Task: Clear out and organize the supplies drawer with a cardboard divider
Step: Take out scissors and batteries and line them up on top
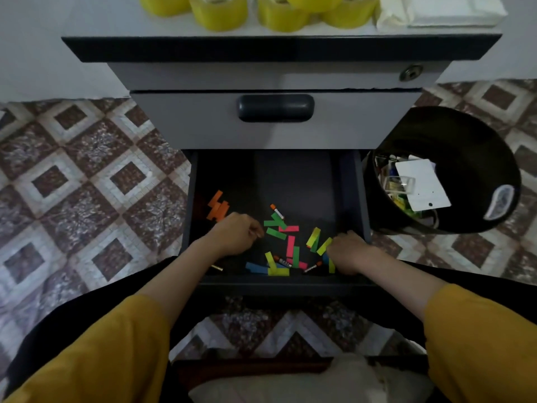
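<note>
Flat paper strips (290, 246) in dark drawer (293, 178)

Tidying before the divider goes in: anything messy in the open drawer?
Yes. Coloured paper strips lie scattered at odd angles across the front of the drawer, some overlapping, with three small orange-capped tubes loose among them.

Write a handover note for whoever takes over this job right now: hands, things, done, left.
Left hand: inside the drawer, fingers curled beside the coloured paper strips; grasp unclear.
Right hand: at the drawer's front right, fingers down on strips; grasp unclear.
Things: strips and three small orange-capped tubes lie scattered across the drawer's front; bin on the right holds mixed items.
Done: drawer's rear half looks bare.
Left: clear strips and tubes, then fit the cardboard divider, not in view.
</note>
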